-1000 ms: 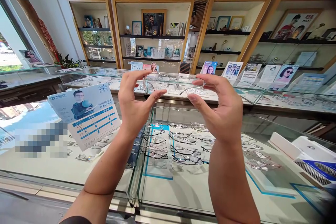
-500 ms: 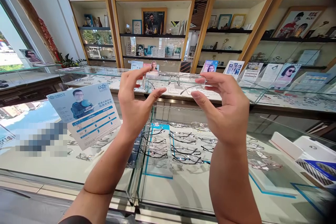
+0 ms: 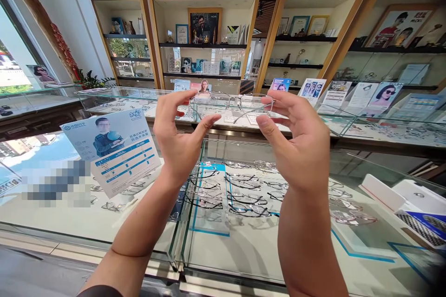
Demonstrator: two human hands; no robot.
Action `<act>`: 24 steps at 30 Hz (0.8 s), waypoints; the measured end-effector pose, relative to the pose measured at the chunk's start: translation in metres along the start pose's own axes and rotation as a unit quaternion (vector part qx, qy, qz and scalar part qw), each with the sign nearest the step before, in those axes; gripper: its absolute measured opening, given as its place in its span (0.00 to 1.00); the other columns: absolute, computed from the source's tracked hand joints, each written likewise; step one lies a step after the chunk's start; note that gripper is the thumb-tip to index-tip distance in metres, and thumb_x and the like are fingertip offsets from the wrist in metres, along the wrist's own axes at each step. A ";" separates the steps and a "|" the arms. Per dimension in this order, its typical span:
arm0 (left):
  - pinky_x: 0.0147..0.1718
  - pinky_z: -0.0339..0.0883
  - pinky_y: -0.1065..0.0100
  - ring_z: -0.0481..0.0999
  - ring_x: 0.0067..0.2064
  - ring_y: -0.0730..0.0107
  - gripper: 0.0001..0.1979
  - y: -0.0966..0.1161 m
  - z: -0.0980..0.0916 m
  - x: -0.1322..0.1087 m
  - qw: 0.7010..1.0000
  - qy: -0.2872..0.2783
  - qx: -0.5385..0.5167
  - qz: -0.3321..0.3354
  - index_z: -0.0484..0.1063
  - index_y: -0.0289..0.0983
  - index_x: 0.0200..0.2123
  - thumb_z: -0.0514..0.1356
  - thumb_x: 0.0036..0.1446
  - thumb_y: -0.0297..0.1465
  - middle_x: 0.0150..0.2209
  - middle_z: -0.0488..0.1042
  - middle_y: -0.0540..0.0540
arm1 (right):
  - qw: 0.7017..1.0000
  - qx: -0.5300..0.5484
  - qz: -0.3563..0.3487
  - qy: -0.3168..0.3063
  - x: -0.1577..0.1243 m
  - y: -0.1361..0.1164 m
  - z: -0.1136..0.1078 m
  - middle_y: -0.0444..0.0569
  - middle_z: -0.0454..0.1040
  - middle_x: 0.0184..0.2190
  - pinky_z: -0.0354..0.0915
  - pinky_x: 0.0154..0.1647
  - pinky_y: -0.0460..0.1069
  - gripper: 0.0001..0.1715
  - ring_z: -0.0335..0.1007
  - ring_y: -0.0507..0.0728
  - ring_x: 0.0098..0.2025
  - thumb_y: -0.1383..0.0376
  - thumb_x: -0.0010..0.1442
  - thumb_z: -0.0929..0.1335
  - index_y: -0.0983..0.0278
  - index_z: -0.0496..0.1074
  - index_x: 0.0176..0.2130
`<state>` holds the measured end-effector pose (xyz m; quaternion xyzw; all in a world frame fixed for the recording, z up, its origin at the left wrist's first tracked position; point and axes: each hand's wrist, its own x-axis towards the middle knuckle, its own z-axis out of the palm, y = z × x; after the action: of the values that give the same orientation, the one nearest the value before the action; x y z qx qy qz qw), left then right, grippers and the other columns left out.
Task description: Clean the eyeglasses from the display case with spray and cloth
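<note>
A pair of thin metal-framed eyeglasses [image 3: 234, 98] is held up level in front of me, above the glass counter, its lenses clear. My left hand [image 3: 178, 137] has its fingertips at the left end of the frame, the thumb standing apart below. At the opposite end, my right hand [image 3: 301, 141] pinches the frame near the hinge with the fingers, its thumb lower down. The temples are unfolded; one slants below the right lens. Exactly where the left fingertips touch the frame is hard to make out.
Below my hands, a glass display case [image 3: 237, 260] holds rows of eyeglasses [image 3: 249, 210]. A printed card [image 3: 114, 153] stands left of my left arm. An open white box [image 3: 414, 209] lies at right. Another glass counter [image 3: 156, 110] runs across behind, with wooden wall shelves [image 3: 205, 46] beyond.
The eyeglasses have turned slightly, and the slanting temple reaches further left below the lens. My left hand has shifted a little left; both hands keep their hold.
</note>
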<state>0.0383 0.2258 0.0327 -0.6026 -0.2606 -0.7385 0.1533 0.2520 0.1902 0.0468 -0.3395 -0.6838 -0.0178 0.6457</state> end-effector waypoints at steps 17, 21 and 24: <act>0.51 0.76 0.51 0.75 0.56 0.56 0.22 0.007 0.002 -0.001 1.000 0.004 0.005 0.027 0.76 0.47 0.55 0.74 0.61 0.41 0.52 0.77 0.45 | 0.999 -0.014 0.036 -0.032 0.002 0.000 -0.003 0.51 0.80 0.61 0.77 0.58 0.65 0.22 0.78 0.65 0.59 0.52 0.69 0.72 0.51 0.75 0.60; 0.51 0.77 0.47 0.76 0.55 0.55 0.19 0.007 0.001 0.001 0.999 0.008 0.006 0.047 0.77 0.50 0.55 0.72 0.62 0.43 0.50 0.77 0.45 | 0.999 -0.016 0.029 -0.031 0.002 0.002 -0.004 0.51 0.80 0.61 0.78 0.57 0.64 0.22 0.79 0.65 0.59 0.53 0.69 0.72 0.52 0.75 0.60; 0.50 0.77 0.46 0.77 0.53 0.54 0.20 0.005 0.003 0.002 0.997 0.020 0.004 0.068 0.78 0.49 0.54 0.73 0.62 0.45 0.49 0.78 0.45 | 0.999 -0.017 0.021 -0.030 0.002 0.004 -0.004 0.51 0.80 0.60 0.79 0.56 0.64 0.22 0.79 0.66 0.58 0.54 0.68 0.73 0.52 0.75 0.60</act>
<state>0.0429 0.2231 0.0359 -0.6033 -0.2187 -0.7375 0.2106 0.2573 0.1922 0.0476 -0.3651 -0.6953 -0.0050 0.6190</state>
